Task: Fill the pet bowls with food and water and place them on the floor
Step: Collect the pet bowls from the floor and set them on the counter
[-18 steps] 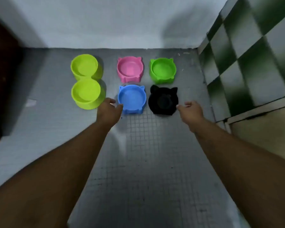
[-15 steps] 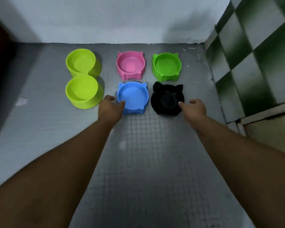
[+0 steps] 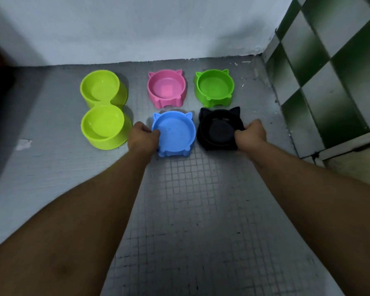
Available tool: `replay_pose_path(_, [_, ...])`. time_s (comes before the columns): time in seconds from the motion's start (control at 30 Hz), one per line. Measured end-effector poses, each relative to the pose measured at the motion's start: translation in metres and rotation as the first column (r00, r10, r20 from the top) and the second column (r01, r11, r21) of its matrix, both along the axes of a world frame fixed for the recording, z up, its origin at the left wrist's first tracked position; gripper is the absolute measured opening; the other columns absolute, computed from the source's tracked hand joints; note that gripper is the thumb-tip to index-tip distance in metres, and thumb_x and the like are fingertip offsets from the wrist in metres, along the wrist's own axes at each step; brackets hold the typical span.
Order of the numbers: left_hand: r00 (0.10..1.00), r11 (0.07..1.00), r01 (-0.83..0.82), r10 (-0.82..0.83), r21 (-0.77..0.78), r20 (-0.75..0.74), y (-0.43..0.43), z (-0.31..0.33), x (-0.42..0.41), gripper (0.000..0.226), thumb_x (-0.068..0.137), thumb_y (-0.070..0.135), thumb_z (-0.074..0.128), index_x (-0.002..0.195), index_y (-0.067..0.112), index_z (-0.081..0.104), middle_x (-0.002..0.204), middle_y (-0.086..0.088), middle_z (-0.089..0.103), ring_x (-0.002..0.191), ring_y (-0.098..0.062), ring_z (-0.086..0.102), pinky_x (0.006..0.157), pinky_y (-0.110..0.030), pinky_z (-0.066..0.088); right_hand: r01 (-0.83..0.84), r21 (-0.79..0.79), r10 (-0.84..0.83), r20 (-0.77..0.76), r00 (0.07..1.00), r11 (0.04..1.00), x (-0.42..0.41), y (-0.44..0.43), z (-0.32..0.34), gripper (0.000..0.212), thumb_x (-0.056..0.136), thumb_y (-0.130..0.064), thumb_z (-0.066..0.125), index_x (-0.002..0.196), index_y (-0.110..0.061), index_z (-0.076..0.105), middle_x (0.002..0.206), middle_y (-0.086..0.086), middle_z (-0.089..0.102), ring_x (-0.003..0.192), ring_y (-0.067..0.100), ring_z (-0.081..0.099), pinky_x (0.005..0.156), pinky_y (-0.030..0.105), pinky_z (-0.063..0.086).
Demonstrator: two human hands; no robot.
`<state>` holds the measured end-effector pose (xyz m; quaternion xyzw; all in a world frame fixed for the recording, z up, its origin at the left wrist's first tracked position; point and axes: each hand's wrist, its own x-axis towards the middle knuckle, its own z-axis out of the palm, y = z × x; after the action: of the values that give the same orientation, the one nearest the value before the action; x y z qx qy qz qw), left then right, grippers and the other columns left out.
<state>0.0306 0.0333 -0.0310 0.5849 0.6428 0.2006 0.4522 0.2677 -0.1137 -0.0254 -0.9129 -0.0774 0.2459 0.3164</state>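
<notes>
Head view, left hand: the left hand (image 3: 142,138) is clamped on the near-left rim of the blue bowl (image 3: 175,133) — thumb hooked over the rim into the bowl, the other fingers curled round the outer wall.
Head view, right hand: the right hand (image 3: 251,134) grips the right rim of the black bowl (image 3: 219,131) the same way, thumb inside and fingers curled outside.
Blue and black bowls: both have cat ears and sit side by side on the floor (image 3: 190,199), almost touching, in the nearer row. Whether either is lifted off the tiles cannot be told.
Far row: a pink bowl (image 3: 166,87) stands just behind the blue one and a green bowl (image 3: 214,86) just behind the black one, both cat-eared and upright.
Left of the group: a lime double bowl (image 3: 103,107) — two round wells joined in one piece, one well behind the other — stands just beside the left hand, not touching it.
Floor: small grey square tiles, with a pale scrap (image 3: 24,144) lying well left of the bowls.
Surroundings: a plain white wall (image 3: 158,28) behind the bowls and a green-and-white checkered wall (image 3: 329,60) on the right.
</notes>
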Motion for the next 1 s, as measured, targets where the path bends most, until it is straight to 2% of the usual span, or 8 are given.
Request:
replay_pose_path(0.07, [0.994, 0.995, -0.032, 0.042, -0.097, 0.103, -0.004, 0.024, -0.005, 0.016, 0.071, 0.02, 0.071, 0.079, 0.019, 0.057, 0.078, -0.01, 0.061, 0.076, -0.036, 0.07, 0.06, -0.055, 0.063, 0.007, 0.086, -0.004, -0.033, 0.999, 0.996, -0.006, -0.005, 0.023, 0.036, 0.08, -0.013, 0.064, 0.111, -0.018, 0.047, 0.112, 0.016, 0.06, 0.092, 0.031, 0.063, 0.085, 0.046, 0.059])
replay_pose_path(0.13, [0.984, 0.987, -0.015, 0.043, -0.162, 0.174, -0.006, 0.064, -0.014, 0.022, 0.079, 0.008, 0.07, 0.093, 0.022, 0.061, 0.086, -0.012, 0.062, 0.075, -0.032, 0.067, 0.058, -0.052, 0.062, -0.011, 0.131, 0.022, -0.085, 0.996, 0.991, -0.013, -0.012, 0.06, 0.04, 0.076, -0.016, 0.063, 0.109, -0.029, 0.045, 0.108, 0.014, 0.06, 0.089, 0.034, 0.066, 0.073, 0.057, 0.061])
replay_pose_path(0.27, [0.966, 0.976, 0.016, 0.041, -0.215, 0.256, -0.014, 0.186, -0.034, 0.035, 0.088, 0.0, 0.066, 0.112, 0.025, 0.063, 0.099, -0.013, 0.062, 0.084, -0.03, 0.067, 0.053, -0.039, 0.061, -0.001, 0.197, 0.037, -0.178, 0.983, 0.98, -0.038, -0.023, 0.182, 0.049, 0.087, -0.009, 0.058, 0.129, -0.032, 0.049, 0.126, 0.015, 0.058, 0.097, 0.038, 0.065, 0.061, 0.05, 0.061])
replay_pose_path(0.37, [0.969, 0.972, 0.035, 0.024, -0.231, 0.245, -0.025, 0.288, -0.052, 0.04, 0.09, 0.002, 0.066, 0.126, 0.02, 0.066, 0.101, -0.013, 0.067, 0.087, -0.027, 0.071, 0.048, -0.033, 0.06, -0.001, 0.231, 0.059, -0.243, 0.968, 0.973, -0.055, -0.04, 0.287, 0.047, 0.094, -0.007, 0.056, 0.135, -0.029, 0.049, 0.128, 0.011, 0.056, 0.099, 0.031, 0.063, 0.066, 0.046, 0.062])
replay_pose_path(0.53, [0.973, 0.967, 0.078, -0.021, -0.241, 0.232, -0.046, 0.45, -0.083, 0.042, 0.09, 0.006, 0.068, 0.129, 0.022, 0.069, 0.107, -0.013, 0.071, 0.094, -0.03, 0.074, 0.067, -0.045, 0.065, 0.034, 0.294, 0.058, -0.298, 0.953, 0.955, -0.078, -0.073, 0.458, 0.054, 0.094, -0.007, 0.059, 0.142, -0.027, 0.046, 0.123, 0.008, 0.056, 0.098, 0.023, 0.064, 0.061, 0.038, 0.063])
replay_pose_path(0.7, [0.953, 0.951, 0.229, -0.175, -0.209, 0.247, -0.065, 0.593, -0.107, 0.04, 0.09, 0.007, 0.066, 0.126, 0.023, 0.071, 0.106, -0.015, 0.071, 0.083, -0.029, 0.073, 0.057, -0.032, 0.06, 0.076, 0.391, 0.049, -0.301, 0.952, 0.917, -0.108, -0.114, 0.61, 0.058, 0.095, -0.005, 0.058, 0.144, -0.03, 0.042, 0.119, 0.004, 0.058, 0.099, 0.023, 0.066, 0.067, 0.041, 0.063])
replay_pose_path(0.83, [0.904, 0.926, 0.339, -0.271, -0.167, 0.331, -0.081, 0.664, -0.119, 0.039, 0.093, 0.005, 0.066, 0.129, 0.018, 0.069, 0.107, -0.014, 0.071, 0.082, -0.029, 0.072, 0.055, -0.031, 0.059, 0.156, 0.449, -0.041, -0.257, 0.966, 0.88, -0.145, -0.159, 0.687, 0.056, 0.095, -0.009, 0.06, 0.143, -0.032, 0.043, 0.131, 0.008, 0.055, 0.107, 0.029, 0.064, 0.071, 0.047, 0.063])
replay_pose_path(1.0, [0.817, 0.858, 0.507, -0.449, -0.081, 0.361, -0.11, 0.724, -0.143, 0.041, 0.094, 0.005, 0.068, 0.133, 0.017, 0.067, 0.096, -0.013, 0.071, 0.073, -0.023, 0.072, 0.055, -0.032, 0.061, 0.32, 0.495, -0.237, -0.224, 0.945, 0.808, -0.211, -0.223, 0.736, 0.054, 0.094, -0.01, 0.062, 0.141, -0.028, 0.047, 0.1, 0.007, 0.06, 0.095, 0.026, 0.066, 0.066, 0.046, 0.064])
